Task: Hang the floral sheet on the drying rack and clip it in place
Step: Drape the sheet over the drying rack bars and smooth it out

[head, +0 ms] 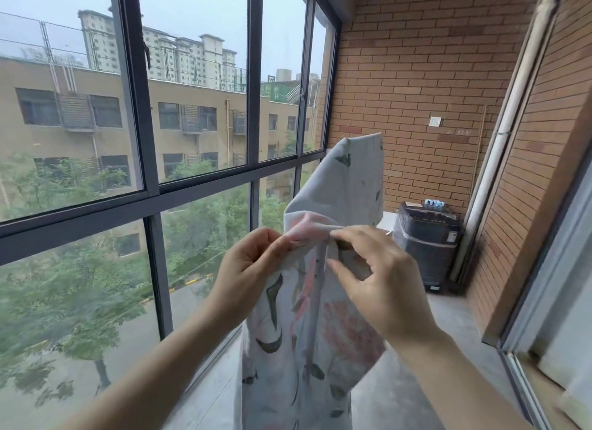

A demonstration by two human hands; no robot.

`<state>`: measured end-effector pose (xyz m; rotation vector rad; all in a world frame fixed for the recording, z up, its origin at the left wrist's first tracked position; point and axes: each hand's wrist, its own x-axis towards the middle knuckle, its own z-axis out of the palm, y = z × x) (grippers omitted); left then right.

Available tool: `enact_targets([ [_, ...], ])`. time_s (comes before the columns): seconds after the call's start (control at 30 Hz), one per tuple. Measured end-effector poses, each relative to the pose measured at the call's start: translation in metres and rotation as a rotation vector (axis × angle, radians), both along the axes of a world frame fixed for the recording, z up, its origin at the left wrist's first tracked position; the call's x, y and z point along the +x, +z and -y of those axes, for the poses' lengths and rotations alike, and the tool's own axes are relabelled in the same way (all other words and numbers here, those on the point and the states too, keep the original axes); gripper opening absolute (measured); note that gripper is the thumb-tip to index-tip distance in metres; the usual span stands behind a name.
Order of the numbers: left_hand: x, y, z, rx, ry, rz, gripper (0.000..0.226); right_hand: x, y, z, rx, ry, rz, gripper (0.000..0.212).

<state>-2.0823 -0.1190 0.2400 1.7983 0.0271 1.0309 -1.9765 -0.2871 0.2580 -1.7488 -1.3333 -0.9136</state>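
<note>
While both hands, left hand (253, 263) and right hand (381, 276), pinch the floral sheet (320, 317) in their fingers, hanging and clipping remain; no rack shows.

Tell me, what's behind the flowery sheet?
Behind the floral sheet you can see the brick wall, the window and, past its right edge, a dark washing machine. The sheet covers the corner where wall meets floor, so anything there is hidden.
</note>
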Motion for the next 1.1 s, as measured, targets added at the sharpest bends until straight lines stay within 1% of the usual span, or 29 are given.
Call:
enact_targets([
  [0.07, -0.002, 0.001, 0.000, -0.006, -0.017, -0.015, 0.044, 0.005, 0.000, -0.006, -0.058, -0.079, 0.022, 0.056],
  [0.13, -0.004, 0.002, -0.001, -0.007, -0.027, -0.025, 0.042, 0.006, 0.000, -0.012, -0.121, -0.073, -0.033, 0.065],
  [0.17, -0.005, 0.002, -0.001, -0.007, -0.034, -0.029, 0.042, 0.006, -0.002, -0.016, -0.125, -0.059, -0.050, 0.064],
  [0.2, -0.006, 0.002, -0.001, -0.008, -0.040, -0.033, 0.042, 0.006, -0.004, -0.019, -0.100, -0.044, -0.053, 0.057],
  [0.3, -0.013, -0.001, -0.003, 0.020, -0.035, -0.045, 0.042, 0.009, -0.006, -0.019, 0.055, 0.023, -0.043, 0.019],
  [0.33, -0.016, -0.002, -0.004, 0.043, -0.031, -0.054, 0.041, 0.010, -0.004, -0.018, 0.081, 0.048, -0.064, 0.012],
  [0.43, -0.022, -0.004, -0.004, 0.140, 0.025, -0.096, 0.048, 0.011, 0.003, -0.017, 0.056, 0.158, -0.229, 0.011],
  [0.53, -0.024, -0.006, -0.004, 0.327, 0.213, -0.044, 0.053, 0.006, 0.013, -0.017, 0.033, 0.264, -0.412, 0.015],
  [0.57, -0.025, -0.006, -0.004, 0.395, 0.253, -0.003, 0.050, 0.004, 0.017, -0.017, 0.035, 0.279, -0.446, 0.016],
  [0.63, -0.027, -0.003, -0.002, 0.517, 0.300, 0.047, 0.037, 0.000, 0.022, -0.016, 0.044, 0.288, -0.477, 0.015],
  [0.73, -0.030, 0.004, 0.003, 0.636, 0.353, 0.071, 0.023, -0.009, 0.021, -0.011, 0.117, 0.251, -0.415, 0.010],
  [0.83, -0.034, 0.005, 0.004, 0.644, 0.361, 0.073, 0.016, -0.017, 0.011, 0.000, 0.180, 0.186, -0.296, 0.007],
  [0.9, -0.036, 0.003, 0.006, 0.612, 0.367, 0.068, 0.012, -0.020, 0.002, 0.004, 0.114, 0.198, -0.285, 0.009],
  [0.97, -0.038, 0.002, 0.008, 0.528, 0.337, 0.069, 0.012, -0.022, -0.008, 0.005, 0.048, 0.201, -0.256, 0.009],
  [1.03, -0.039, 0.001, 0.011, 0.432, 0.291, 0.070, 0.010, -0.023, -0.017, 0.001, 0.039, 0.101, -0.158, 0.022],
  [1.1, -0.041, 0.001, 0.014, 0.383, 0.272, 0.068, 0.009, -0.023, -0.019, -0.005, 0.035, -0.064, -0.077, 0.040],
])
